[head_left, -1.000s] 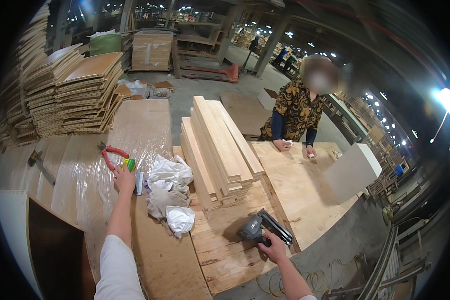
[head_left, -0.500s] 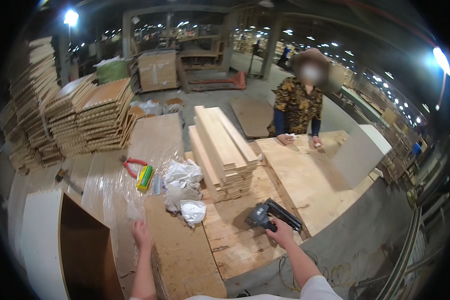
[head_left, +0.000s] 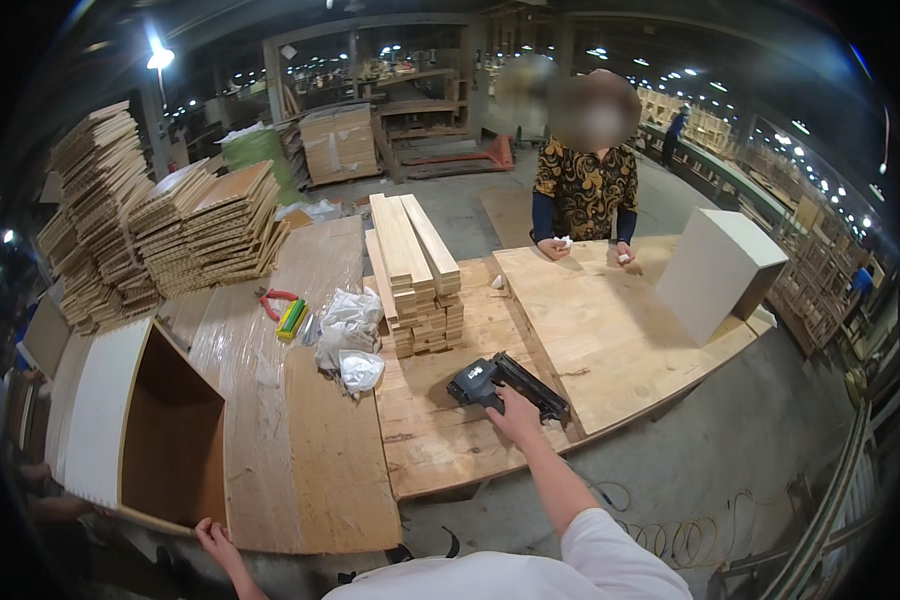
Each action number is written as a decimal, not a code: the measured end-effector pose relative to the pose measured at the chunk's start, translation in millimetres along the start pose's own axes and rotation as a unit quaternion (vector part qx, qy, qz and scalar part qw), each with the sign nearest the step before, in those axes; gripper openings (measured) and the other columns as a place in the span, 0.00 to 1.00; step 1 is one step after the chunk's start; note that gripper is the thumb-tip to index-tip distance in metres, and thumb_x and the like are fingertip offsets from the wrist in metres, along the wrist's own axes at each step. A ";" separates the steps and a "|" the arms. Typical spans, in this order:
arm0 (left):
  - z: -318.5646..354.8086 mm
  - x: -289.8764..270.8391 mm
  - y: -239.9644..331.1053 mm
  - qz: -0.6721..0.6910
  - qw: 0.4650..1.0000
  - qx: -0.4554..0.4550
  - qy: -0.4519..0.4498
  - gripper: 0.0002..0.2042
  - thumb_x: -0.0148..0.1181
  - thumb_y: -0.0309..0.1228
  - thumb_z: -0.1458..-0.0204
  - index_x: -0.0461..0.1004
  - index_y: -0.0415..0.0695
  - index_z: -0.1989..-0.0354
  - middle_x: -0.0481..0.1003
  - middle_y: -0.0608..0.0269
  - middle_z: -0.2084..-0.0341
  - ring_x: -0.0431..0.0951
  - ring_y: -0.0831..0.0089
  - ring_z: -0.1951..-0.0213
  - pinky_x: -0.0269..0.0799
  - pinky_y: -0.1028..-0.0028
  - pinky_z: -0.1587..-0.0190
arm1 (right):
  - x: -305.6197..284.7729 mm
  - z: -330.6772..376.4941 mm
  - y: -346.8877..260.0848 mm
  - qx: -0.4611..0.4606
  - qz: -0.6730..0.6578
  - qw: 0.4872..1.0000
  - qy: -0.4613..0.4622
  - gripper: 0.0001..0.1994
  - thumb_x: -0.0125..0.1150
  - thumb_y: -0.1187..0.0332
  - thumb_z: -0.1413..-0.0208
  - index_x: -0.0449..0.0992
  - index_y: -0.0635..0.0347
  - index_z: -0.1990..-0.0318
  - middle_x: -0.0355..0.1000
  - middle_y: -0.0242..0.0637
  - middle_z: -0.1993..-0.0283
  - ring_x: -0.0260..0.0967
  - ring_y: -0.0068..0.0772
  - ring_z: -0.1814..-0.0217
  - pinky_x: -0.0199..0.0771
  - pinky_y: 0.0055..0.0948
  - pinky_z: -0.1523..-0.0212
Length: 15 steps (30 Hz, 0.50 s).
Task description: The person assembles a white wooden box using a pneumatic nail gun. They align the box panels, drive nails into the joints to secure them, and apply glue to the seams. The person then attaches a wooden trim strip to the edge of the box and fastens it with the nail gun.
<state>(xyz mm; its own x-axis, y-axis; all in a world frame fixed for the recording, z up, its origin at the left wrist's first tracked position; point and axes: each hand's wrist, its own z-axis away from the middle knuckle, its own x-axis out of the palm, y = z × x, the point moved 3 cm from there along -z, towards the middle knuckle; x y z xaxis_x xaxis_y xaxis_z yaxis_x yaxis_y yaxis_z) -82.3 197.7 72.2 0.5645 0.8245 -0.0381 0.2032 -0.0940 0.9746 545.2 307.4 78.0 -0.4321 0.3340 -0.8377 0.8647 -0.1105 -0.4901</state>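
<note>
My right grip (head_left: 517, 414) is wrapped around the handle of the dark nail gun (head_left: 478, 383), there on the wooden table (head_left: 420, 440), just nearer me than the stacked wood strips (head_left: 415, 275). Over left, my left grip (head_left: 215, 540) meets the white box (head_left: 145, 430) at its lower corner; whether it's closed, I can't tell.

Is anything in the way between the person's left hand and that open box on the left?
Nothing visible. The left hand is right at the box's near bottom edge, seemingly touching it. The nail gun, under the right hand, lies well aside.
</note>
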 end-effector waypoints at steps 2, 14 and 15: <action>15.8 -18.4 4.3 -0.013 0.999 -0.013 -0.046 0.03 0.48 0.28 0.40 0.65 0.44 0.64 0.64 0.71 0.76 0.63 0.82 0.74 0.61 0.82 0.71 | 0.5 -0.7 2.8 -0.005 0.030 0.999 -0.015 0.23 0.61 0.54 0.51 0.70 0.52 0.49 0.74 0.40 0.56 0.71 0.43 0.53 0.72 0.39 0.54; -11.7 -54.3 163.3 -0.483 0.678 0.529 0.164 0.32 0.59 0.53 0.51 0.59 0.49 0.42 0.73 0.57 0.56 0.74 0.60 0.59 0.68 0.50 0.55 | 3.1 0.9 6.8 -0.016 0.095 0.994 -0.052 0.20 0.55 0.53 0.45 0.68 0.55 0.52 0.71 0.46 0.57 0.70 0.45 0.52 0.72 0.41 0.54; -28.0 -63.9 190.1 -0.476 0.660 0.553 0.179 0.10 0.51 0.26 0.43 0.70 0.37 0.55 0.71 0.50 0.56 0.69 0.51 0.49 0.63 0.55 0.47 | 4.2 1.9 3.2 -0.028 0.087 0.995 -0.045 0.18 0.55 0.52 0.45 0.69 0.55 0.53 0.72 0.45 0.58 0.70 0.43 0.52 0.72 0.40 0.55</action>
<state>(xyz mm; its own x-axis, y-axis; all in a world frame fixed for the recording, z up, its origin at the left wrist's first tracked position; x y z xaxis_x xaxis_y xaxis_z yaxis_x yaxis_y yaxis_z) -102.2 142.8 266.1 -0.4254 0.8640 -0.2694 0.9007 0.3752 -0.2189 545.7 306.7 72.4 -0.2928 0.2297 -0.9282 0.9405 -0.1057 -0.3229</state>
